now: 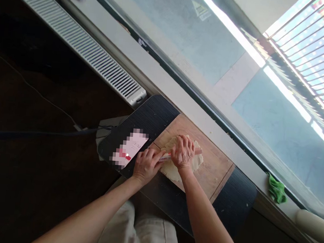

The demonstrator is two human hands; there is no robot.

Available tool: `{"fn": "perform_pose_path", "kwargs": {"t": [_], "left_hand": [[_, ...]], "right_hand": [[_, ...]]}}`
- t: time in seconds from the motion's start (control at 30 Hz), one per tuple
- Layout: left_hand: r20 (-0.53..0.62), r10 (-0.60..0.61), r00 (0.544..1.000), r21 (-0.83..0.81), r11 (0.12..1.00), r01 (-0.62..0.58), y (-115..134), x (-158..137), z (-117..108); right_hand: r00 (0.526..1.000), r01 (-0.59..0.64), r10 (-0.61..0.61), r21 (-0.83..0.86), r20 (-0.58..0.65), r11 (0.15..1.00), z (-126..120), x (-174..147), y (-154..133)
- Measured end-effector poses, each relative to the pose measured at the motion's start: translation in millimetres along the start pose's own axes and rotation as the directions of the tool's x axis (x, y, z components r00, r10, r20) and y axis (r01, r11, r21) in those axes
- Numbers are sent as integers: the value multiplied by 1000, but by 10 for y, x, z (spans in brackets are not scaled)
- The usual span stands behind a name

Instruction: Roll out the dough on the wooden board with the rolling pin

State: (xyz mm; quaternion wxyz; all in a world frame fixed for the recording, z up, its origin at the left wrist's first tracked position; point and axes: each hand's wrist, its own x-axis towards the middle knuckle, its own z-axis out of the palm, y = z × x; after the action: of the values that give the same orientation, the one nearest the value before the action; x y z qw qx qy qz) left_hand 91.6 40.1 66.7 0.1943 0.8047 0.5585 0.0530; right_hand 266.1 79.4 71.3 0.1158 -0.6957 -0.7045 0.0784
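A flattened sheet of pale dough (173, 171) with uneven edges lies on a wooden board (216, 166). Across it runs a slim rolling pin (165, 157), pale with printed marks on its left part and reddish at its far right end. My left hand (147, 164) grips the pin's left end at the board's near-left edge, fingers closed. Over the middle of the dough, my right hand (183, 152) is closed on the pin and covers much of it. The part of the pin under my palm is hidden.
The board rests on a black table (159, 112) with rounded corners. Left of the board lies a phone (134, 145) with a lit screen. Behind run a windowsill (180, 97) and window. A green cloth (276, 188) sits at right; a white radiator (100, 54) stands at left.
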Motion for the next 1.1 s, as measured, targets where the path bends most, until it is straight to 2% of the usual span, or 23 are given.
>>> {"fn": "perform_pose_path", "kwargs": {"t": [0.13,0.2,0.27,0.53,0.6,0.67,0.77,0.83,1.1], "left_hand": [[-12,-52,999,29,998,52,-26,77,-7],[-20,-42,999,40,998,43,-51,124,-16],[-25,-21,999,48,999,23,-60,144,-30],[-39,57,998,7,998,-56,51,-7,-32],[-47,37,998,8,999,-37,49,5,-20],[-56,10,998,17,1000,-9,22,54,-13],[-64,-4,998,31,1000,6,-36,140,-13],[-62,1,998,37,999,2,-52,166,-19],[-49,44,998,11,999,-44,80,48,-44]], "right_hand": [[998,48,-49,13,50,999,34,392,-85],[998,29,-29,1,55,1000,45,591,-147],[998,7,-6,-11,55,1000,40,652,-181],[999,-25,26,-43,37,999,29,26,13],[998,-6,8,-37,54,999,46,97,10],[997,13,-11,-30,77,999,75,301,-44],[996,-14,17,-42,84,999,126,627,-157],[996,-31,36,-58,80,998,141,709,-195],[996,-60,66,-97,66,993,64,169,2]]}}
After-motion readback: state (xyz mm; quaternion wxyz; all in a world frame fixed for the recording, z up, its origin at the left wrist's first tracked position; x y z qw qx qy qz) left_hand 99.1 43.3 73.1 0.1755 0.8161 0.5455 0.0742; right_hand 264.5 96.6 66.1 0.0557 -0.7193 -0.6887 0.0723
